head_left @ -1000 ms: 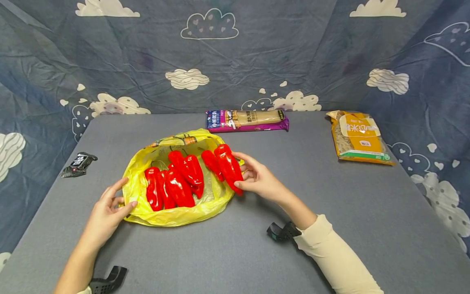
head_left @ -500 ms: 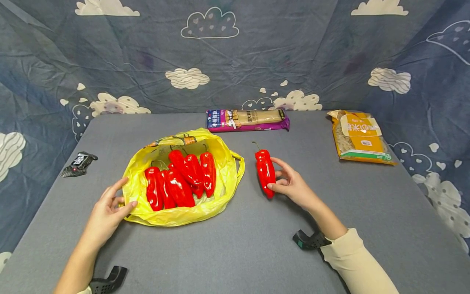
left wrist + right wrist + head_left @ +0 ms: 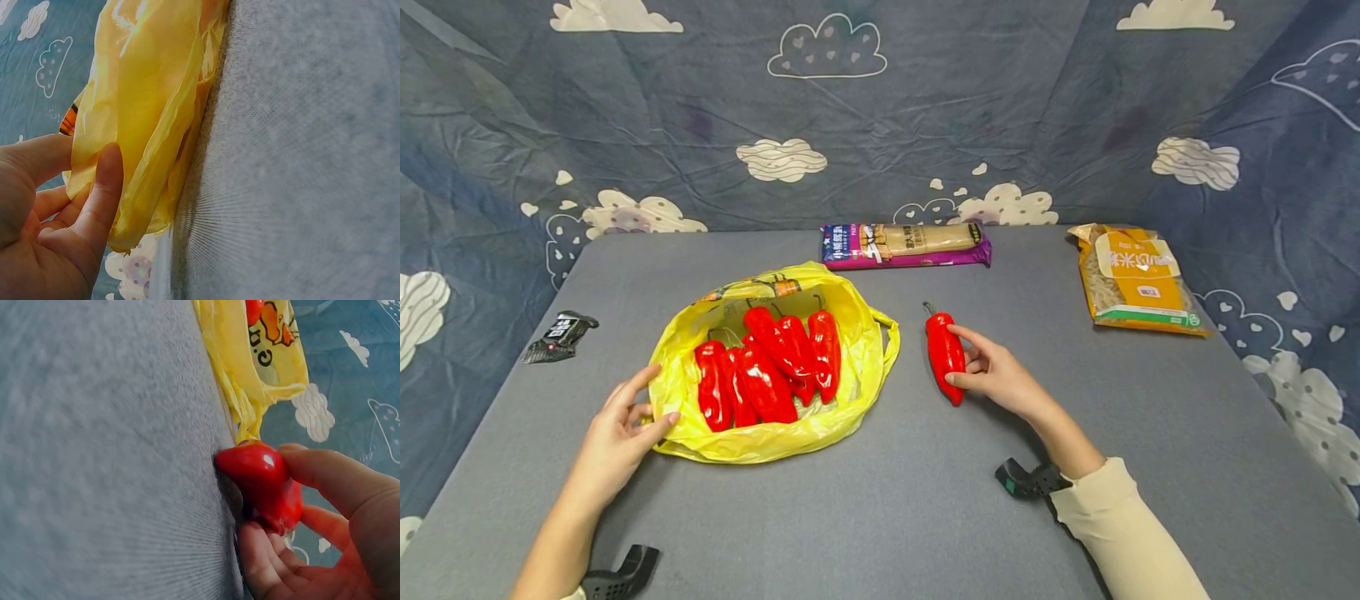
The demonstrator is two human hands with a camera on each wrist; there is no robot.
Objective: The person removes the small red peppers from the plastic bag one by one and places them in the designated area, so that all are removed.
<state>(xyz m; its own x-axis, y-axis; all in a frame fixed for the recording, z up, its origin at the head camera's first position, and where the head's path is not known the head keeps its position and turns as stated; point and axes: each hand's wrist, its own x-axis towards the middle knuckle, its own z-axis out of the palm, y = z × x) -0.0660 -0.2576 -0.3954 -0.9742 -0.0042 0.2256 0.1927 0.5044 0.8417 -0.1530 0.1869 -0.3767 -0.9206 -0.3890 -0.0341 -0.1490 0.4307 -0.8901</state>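
Note:
A yellow plastic bag (image 3: 760,446) lies with its mouth spread on the left half of the table, several red peppers (image 3: 766,383) inside it. At the bag's left rim my left hand (image 3: 617,437) pinches the plastic between thumb and fingers; the left wrist view shows the thumb over the yellow film (image 3: 140,106). To the right of the bag, a single red pepper (image 3: 946,354) with a green stem is on the grey tabletop. My right hand (image 3: 996,375) holds it from the right, thumb and fingers around the pepper (image 3: 262,478) in the right wrist view.
A purple pack of pasta (image 3: 910,246) lies at the table's back edge. Farther right is an orange bag of dry food (image 3: 1138,279). A small black packet (image 3: 560,337) sits at the far left. Cloud-patterned cloth (image 3: 925,108) hangs behind.
My right hand has carried one pepper out of the bag to the right and lowered it to the table. Another pepper settled back inside the bag. The left hand stays put.

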